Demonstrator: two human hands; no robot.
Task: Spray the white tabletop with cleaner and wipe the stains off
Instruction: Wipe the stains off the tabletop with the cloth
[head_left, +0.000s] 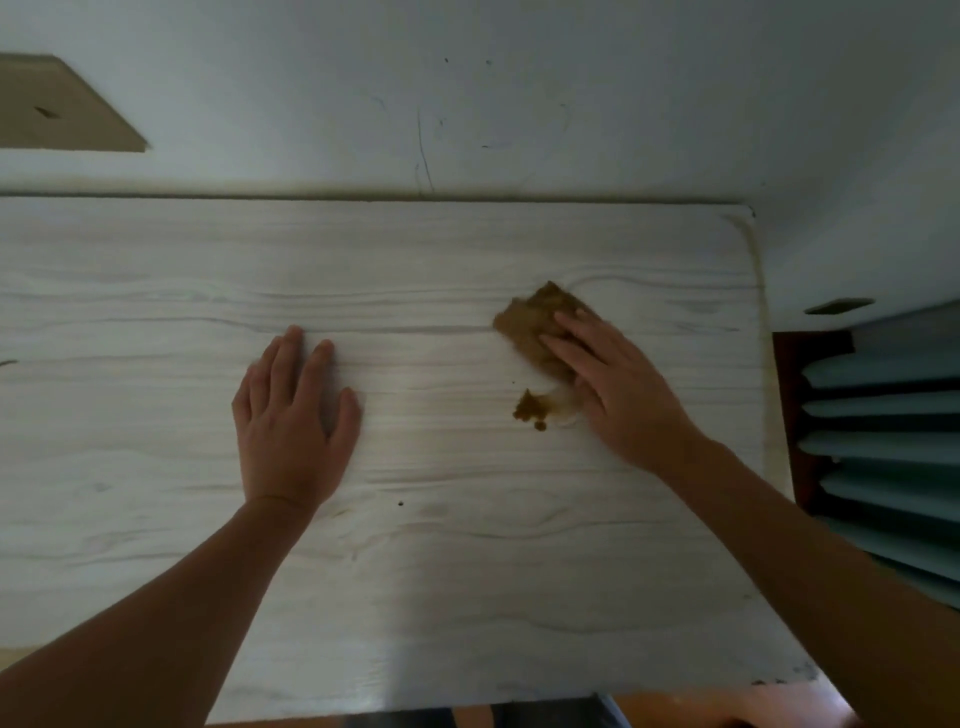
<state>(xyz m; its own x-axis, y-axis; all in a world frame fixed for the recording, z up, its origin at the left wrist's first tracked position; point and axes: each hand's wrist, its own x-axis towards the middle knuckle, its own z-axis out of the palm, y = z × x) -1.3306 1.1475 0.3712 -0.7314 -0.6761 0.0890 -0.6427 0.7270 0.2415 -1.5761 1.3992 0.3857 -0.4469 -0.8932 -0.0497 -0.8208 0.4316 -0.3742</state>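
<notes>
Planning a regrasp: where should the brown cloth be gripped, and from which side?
Probably the exposed far-left edge of the cloth, pinched from above on the left: it lies flat and crumpled on the tabletop, and the right hand lies flat over its near-right part.

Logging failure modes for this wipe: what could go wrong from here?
The cloth under the right hand looks brown; if that is soil, a pass may smear the stain rather than lift it. That hand lies right beside the stain and could drag through it. The dark speck nearer the person may get missed.
</notes>
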